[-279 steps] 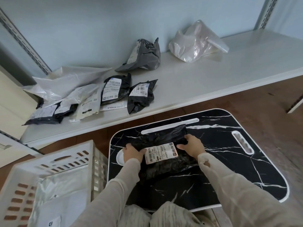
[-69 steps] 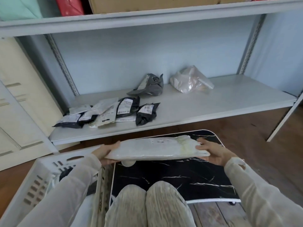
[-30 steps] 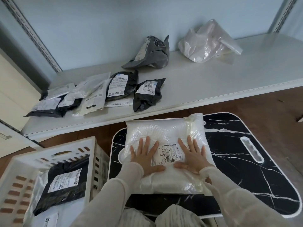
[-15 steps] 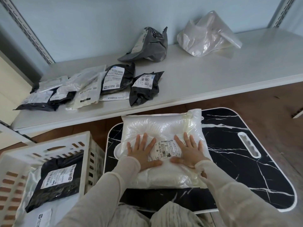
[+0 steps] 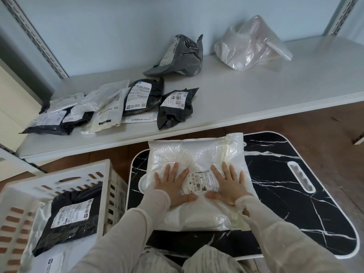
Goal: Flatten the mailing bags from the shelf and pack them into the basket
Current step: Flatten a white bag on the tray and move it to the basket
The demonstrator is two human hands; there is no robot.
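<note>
Both hands, the left hand (image 5: 173, 187) and right hand (image 5: 228, 185), are now pressing flat-fingered on the white bag (image 5: 197, 154) lying on the surface (image 5: 295, 194), where moments ago they were carrying it, so flattening is underway beside the basket (image 5: 59, 178).

White bag (image 5: 197, 154) on black white-veined marble tray (image 5: 285, 194); white basket (image 5: 59, 176).

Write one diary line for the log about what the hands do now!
step: flattening | left hand + right hand: flat on white bag | basket: black bag on top
</note>
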